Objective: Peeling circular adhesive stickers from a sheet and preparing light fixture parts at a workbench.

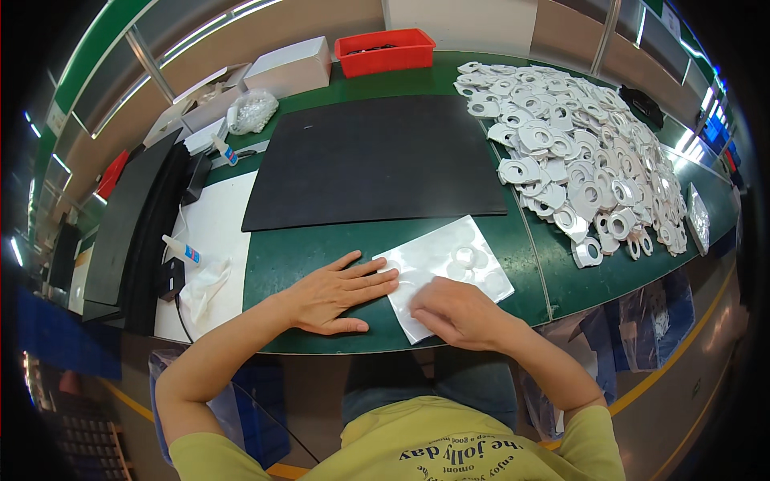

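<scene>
Shirt [449, 437] nearest, yellow-green, wearer right up against the front of the green bench [321, 248]; shiny white sheet [493, 276] lies there near the front edge, askew, directly before the body, probably to suit both arms. Left hand [333, 295] spread, palm down on the bench, fingertips over the sheet's left edge, looks like bracing so it won't slide. Right hand [461, 313] curled on the sheet's lower middle, fingers bent under; can't tell if it pinches anything. Round shape [465, 256] shows on the sheet just beyond it. Off the front edge at right, clear plastic bags [658, 321] hang low, over a floor [682, 365] with a yellow line. Left side: white tissue [204, 289], small black box [171, 279] with cable, glue bottle [183, 250] lying tilted, all on a pale board [216, 216], seemingly parked out of the working spot but within reach; tall black slabs [128, 240] beyond their outer side. Past the sheet, black mat [377, 160] lies flat; big heap of white ring-ended pieces [593, 152] to its right, loose and overlapping, likely heaped aside to spare the middle. Far edge: bag of small white bits [253, 111], white box [289, 72], red bin [389, 62] with dark things inside. Behind, pale wall panels [461, 24], metal posts, strip lights at upper left
</scene>
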Motion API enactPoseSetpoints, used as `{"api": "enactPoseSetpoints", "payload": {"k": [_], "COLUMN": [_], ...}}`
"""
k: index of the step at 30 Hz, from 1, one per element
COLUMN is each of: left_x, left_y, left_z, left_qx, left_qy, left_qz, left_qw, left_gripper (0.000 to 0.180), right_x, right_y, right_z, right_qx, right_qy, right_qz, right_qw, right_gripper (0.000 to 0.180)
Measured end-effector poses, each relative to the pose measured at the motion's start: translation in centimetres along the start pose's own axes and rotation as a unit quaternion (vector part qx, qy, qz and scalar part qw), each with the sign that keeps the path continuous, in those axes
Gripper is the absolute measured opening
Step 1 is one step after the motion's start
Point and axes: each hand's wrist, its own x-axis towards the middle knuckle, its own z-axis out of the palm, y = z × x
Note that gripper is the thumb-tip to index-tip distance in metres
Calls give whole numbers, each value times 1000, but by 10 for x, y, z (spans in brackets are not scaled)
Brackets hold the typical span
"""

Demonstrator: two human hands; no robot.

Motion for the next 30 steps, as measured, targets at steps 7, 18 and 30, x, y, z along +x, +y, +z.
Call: {"api": "enactPoseSetpoints", "payload": {"k": [7, 18, 30], "left_x": [-9, -16, -20], "left_y": [-7, -1, 103], "left_z": [-3, -3, 49], "left_qx": [12, 13, 116], "left_qy": [-6, -1, 302], "left_qz": [4, -2, -4], "left_qw": [1000, 1000, 946], "left_gripper": [69, 68, 55], "right_x": [18, -37, 4], "right_y": [-6, -48, -47], "right_z": [17, 26, 24], "right_qx": [-109, -126, -2], "right_qy": [-45, -171, 137], "right_qz": [-75, -212, 24], "right_qw": [990, 954, 990], "right_gripper": [17, 25, 40]}}
